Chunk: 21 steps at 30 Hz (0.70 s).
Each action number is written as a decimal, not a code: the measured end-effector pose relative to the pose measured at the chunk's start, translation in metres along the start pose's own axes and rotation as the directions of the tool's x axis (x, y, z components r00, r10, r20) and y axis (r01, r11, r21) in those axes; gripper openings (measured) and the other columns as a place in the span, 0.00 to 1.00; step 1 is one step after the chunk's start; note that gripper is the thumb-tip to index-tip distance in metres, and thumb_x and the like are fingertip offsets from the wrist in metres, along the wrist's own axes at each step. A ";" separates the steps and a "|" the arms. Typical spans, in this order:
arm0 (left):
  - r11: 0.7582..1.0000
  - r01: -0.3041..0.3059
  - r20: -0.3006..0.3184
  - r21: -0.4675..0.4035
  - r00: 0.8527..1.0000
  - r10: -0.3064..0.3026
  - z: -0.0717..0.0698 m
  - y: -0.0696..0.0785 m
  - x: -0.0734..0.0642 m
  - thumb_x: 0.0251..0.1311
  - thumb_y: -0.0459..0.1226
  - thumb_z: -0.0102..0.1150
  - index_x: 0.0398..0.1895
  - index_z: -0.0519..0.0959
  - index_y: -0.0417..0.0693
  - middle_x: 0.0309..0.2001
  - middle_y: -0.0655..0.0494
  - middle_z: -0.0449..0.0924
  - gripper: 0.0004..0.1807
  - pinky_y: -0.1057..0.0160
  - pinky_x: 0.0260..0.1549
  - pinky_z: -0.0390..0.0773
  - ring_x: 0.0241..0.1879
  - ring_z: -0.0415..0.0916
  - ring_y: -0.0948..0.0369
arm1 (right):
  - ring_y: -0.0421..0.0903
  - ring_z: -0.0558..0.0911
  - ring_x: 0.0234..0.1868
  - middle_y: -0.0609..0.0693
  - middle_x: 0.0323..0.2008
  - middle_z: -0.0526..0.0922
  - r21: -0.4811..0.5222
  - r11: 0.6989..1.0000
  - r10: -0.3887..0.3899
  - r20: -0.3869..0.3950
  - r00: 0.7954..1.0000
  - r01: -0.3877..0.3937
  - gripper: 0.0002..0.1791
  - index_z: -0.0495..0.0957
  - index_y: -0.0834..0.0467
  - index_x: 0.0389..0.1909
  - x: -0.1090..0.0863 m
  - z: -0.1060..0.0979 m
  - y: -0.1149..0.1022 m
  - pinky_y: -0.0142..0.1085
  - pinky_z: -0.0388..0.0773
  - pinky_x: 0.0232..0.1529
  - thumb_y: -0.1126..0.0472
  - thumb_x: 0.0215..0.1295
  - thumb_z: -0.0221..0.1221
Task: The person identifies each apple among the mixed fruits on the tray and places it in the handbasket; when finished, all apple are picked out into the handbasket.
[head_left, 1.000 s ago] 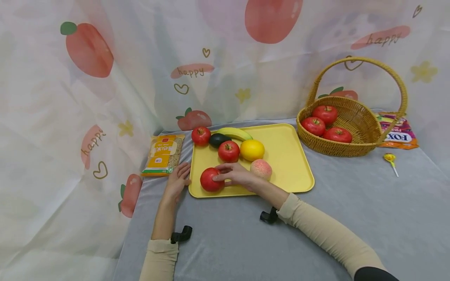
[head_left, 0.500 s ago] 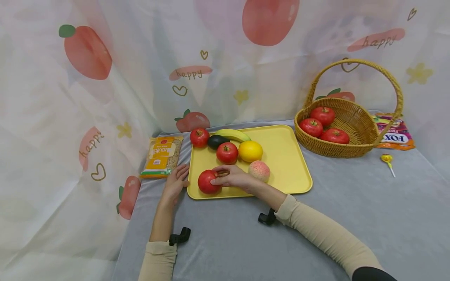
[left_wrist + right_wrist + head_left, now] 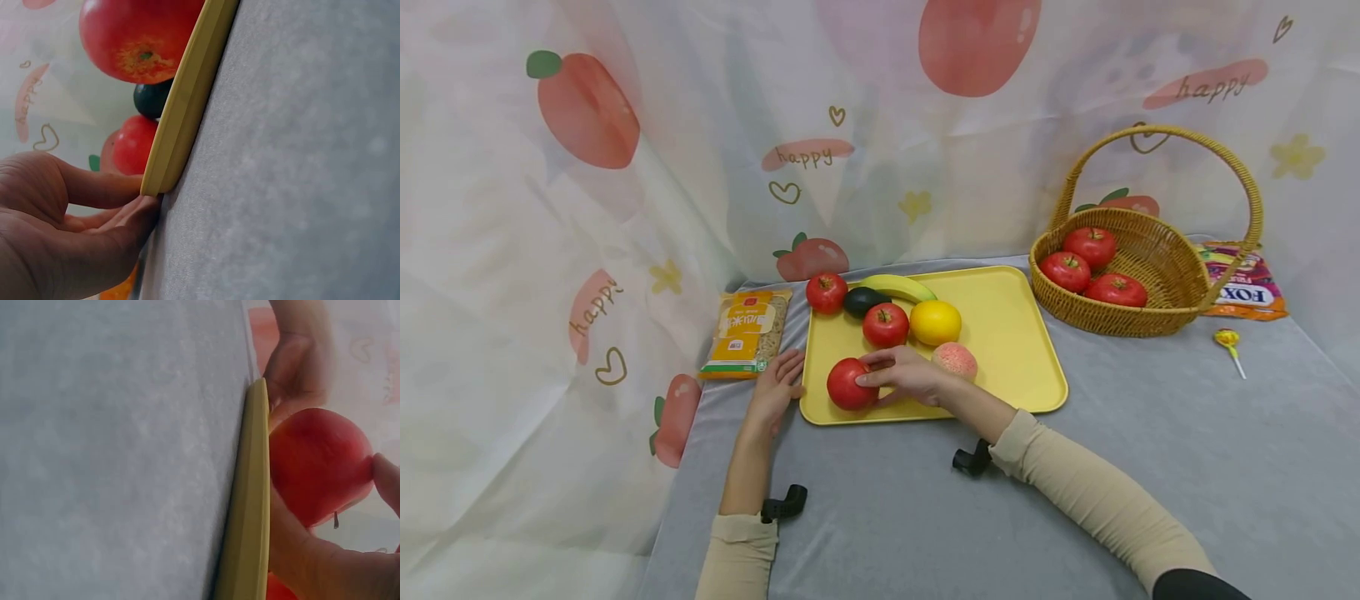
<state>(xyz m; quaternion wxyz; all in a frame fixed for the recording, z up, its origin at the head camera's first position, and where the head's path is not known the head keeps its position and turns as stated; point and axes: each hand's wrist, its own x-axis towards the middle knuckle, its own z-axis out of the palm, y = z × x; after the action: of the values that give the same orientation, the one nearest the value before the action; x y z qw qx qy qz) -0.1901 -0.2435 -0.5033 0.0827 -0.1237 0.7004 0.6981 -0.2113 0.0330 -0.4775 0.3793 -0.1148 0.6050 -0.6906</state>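
In the head view my right hand [image 3: 913, 375] holds a red apple [image 3: 847, 385] over the front left part of a yellow tray [image 3: 1011, 367]. The right wrist view has the same apple [image 3: 322, 462] between the digits, close to the tray's rim [image 3: 250, 500]. My left hand [image 3: 773, 392] pinches the tray's left rim, as the left wrist view shows: the thumb lies on the rim [image 3: 181, 119] and the fingers bend below it. Around the held apple on the tray are another apple [image 3: 885, 325], a lemon [image 3: 936, 322] and a peach [image 3: 956, 360].
Along the tray's back lie a third apple [image 3: 827, 293], an avocado [image 3: 863, 302] and a banana [image 3: 904, 287]. A grain packet [image 3: 747, 333] sits left. A wicker basket [image 3: 1112, 321] with several apples, a lollipop [image 3: 1227, 340] and a sweets bag [image 3: 1251, 287] stand right.
Compared with half a second ago, my right hand and the apple in it sit slightly further right and back. The left hand keeps its place on the tray's rim.
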 end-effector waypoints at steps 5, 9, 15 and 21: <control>1.000 0.003 -0.002 0.008 1.000 -0.003 0.000 0.000 0.001 0.60 0.11 0.49 0.80 0.57 0.38 0.77 0.42 0.63 0.43 0.52 0.75 0.62 0.78 0.60 0.51 | 0.60 0.75 0.67 0.62 0.72 0.67 0.053 0.999 -0.012 0.041 0.999 0.010 0.32 0.64 0.66 0.76 0.000 -0.004 -0.002 0.56 0.81 0.59 0.64 0.74 0.60; 1.000 0.017 -0.015 0.019 1.000 -0.017 -0.001 0.000 -0.001 0.60 0.12 0.50 0.80 0.58 0.39 0.77 0.43 0.64 0.43 0.52 0.75 0.63 0.77 0.61 0.52 | 0.61 0.76 0.66 0.62 0.73 0.67 0.072 0.997 -0.019 0.065 0.998 0.014 0.33 0.63 0.65 0.76 0.000 -0.005 -0.004 0.57 0.81 0.58 0.63 0.74 0.60; 0.999 0.018 -0.018 0.034 1.000 -0.018 0.000 0.003 -0.003 0.61 0.12 0.50 0.80 0.58 0.39 0.77 0.43 0.64 0.43 0.52 0.75 0.63 0.77 0.61 0.52 | 0.62 0.74 0.68 0.62 0.72 0.69 0.157 0.987 -0.043 0.037 0.998 0.037 0.32 0.63 0.65 0.75 0.000 -0.007 -0.009 0.62 0.79 0.58 0.64 0.74 0.59; 0.999 0.020 -0.010 0.034 1.000 -0.019 0.001 0.003 0.000 0.62 0.13 0.50 0.80 0.58 0.40 0.77 0.43 0.64 0.42 0.52 0.75 0.62 0.78 0.61 0.52 | 0.62 0.78 0.64 0.62 0.71 0.71 0.180 0.981 -0.064 -0.081 0.995 0.078 0.32 0.66 0.66 0.74 -0.007 -0.011 -0.019 0.57 0.82 0.57 0.65 0.72 0.61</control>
<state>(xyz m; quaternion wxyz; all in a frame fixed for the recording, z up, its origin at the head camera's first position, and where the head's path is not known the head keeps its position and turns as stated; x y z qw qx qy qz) -0.1907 -0.2421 -0.5000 0.0881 -0.1327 0.7112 0.6847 -0.2207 0.0450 -0.4603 0.3404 -0.0751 0.5482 -0.7603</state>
